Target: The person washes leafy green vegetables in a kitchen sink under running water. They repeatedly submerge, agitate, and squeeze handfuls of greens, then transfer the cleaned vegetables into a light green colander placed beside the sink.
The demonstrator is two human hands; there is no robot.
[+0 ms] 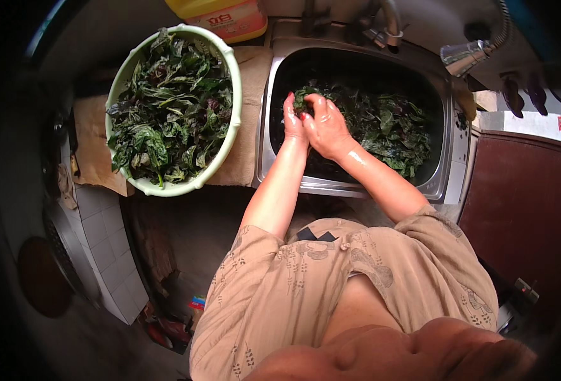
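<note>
Wet and shiny, my left hand (295,121) and my right hand (327,126) are close together over the left half of a stainless steel sink (265,143). Between and beyond their fingers is a clump of leafy greens (304,95), which both hands hold. More dark green and purplish leaves (397,138) lie in the sink to the right of my hands. Left of the sink stands a pale green plastic basket (236,102) heaped with similar leaves (176,109). My palms and part of the clump are hidden.
A yellow jug with a printed label (228,21) stands behind the basket. A faucet (392,28) and a chrome spray head (466,57) hang over the sink's back edge. Beneath the basket lies a tan board (97,143). A dark red panel (518,185) is at the right.
</note>
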